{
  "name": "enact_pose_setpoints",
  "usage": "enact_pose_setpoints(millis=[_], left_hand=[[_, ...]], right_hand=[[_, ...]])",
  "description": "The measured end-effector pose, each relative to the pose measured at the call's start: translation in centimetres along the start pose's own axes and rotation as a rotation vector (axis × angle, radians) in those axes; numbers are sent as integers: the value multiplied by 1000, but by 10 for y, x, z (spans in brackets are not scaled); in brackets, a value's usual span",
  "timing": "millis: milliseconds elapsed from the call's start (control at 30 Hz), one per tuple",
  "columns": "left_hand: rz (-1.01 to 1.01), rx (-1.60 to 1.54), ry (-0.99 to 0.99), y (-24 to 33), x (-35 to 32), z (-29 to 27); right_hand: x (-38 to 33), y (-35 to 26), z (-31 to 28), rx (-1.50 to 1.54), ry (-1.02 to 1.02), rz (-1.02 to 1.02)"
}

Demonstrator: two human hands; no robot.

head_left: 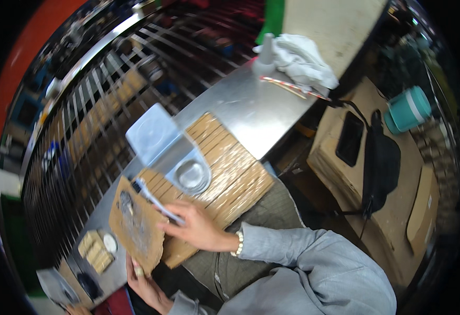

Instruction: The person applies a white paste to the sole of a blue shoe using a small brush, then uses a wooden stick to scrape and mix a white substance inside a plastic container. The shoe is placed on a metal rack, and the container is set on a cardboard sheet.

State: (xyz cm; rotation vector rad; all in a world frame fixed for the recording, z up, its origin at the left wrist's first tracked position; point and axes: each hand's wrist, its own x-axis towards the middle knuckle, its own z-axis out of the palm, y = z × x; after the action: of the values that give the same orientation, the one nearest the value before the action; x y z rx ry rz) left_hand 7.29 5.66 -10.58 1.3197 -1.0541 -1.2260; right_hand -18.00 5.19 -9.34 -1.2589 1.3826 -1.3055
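Observation:
My right hand (201, 228), with a beaded bracelet at its wrist, is closed round the pale handle of a toothbrush-like brush (158, 203). The dark bristle end of the brush is over the upper right edge of a piece of brown cardboard (151, 226). A grey-black smear covers the middle of the cardboard. My left hand (145, 287) grips the cardboard by its lower edge; some of its fingers are hidden behind it. Just beyond my right hand, a light blue plastic container (161, 139) with a round metal cup (190, 176) in it stands on a brown board (235, 181) with dark grooves.
Small tan blocks (96, 252) and a round white piece (109, 243) lie at the left. A metal bench (240, 113) carries a white cloth (306, 58) and a grey nozzle bottle (265, 55). Metal bars (98, 126) run behind. At right, cardboard boxes hold a phone (350, 138) and black pouch (384, 163).

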Motion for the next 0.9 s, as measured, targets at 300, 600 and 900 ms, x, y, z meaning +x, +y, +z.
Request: enact_pose_setpoints(millis=[300,600,900], left_hand=[[229,-86,-12,19,-10,32],[230,63,-154,45,-32,110],[259,193,-47,61,-39,115]], right_hand=[[0,-22,-65,629,37,-31],[-20,-30,-195,843,627,-11],[12,56,-239,-62,1221,-22]])
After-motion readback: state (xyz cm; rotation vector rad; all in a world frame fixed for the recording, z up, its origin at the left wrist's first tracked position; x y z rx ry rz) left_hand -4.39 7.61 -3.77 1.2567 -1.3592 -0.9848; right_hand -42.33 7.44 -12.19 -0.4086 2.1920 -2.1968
